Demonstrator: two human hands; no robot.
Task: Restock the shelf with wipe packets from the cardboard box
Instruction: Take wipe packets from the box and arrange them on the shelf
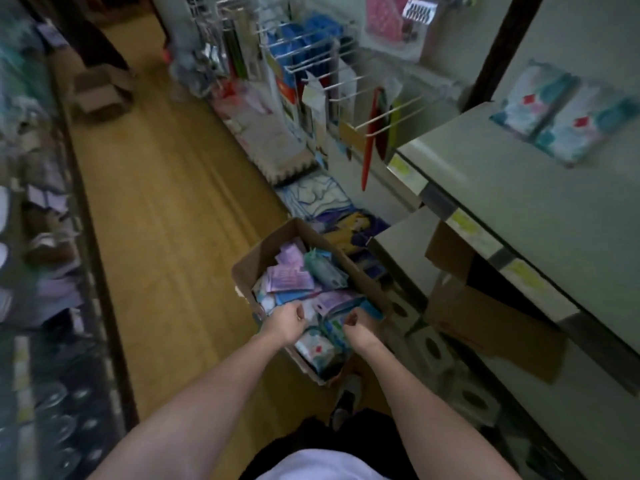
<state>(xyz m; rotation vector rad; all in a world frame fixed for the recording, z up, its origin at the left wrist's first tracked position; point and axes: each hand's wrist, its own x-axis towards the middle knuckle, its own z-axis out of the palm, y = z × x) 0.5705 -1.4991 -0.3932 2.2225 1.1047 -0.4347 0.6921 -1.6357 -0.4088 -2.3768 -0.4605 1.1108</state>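
A person's left hand [284, 323] and right hand [356, 328], fingers curled and holding nothing visible, hover over the near end of a cardboard box [254, 263] on the aisle floor [166, 209]. Wipe packets [291, 280] lie jumbled directly beneath them. The box's long axis runs away along the shelf [519, 188], where two packets [561, 112] lie flat.

box [252, 268] on floor, left of shelf [512, 188] | packets [291, 282] in box | two packets [568, 116] on shelf
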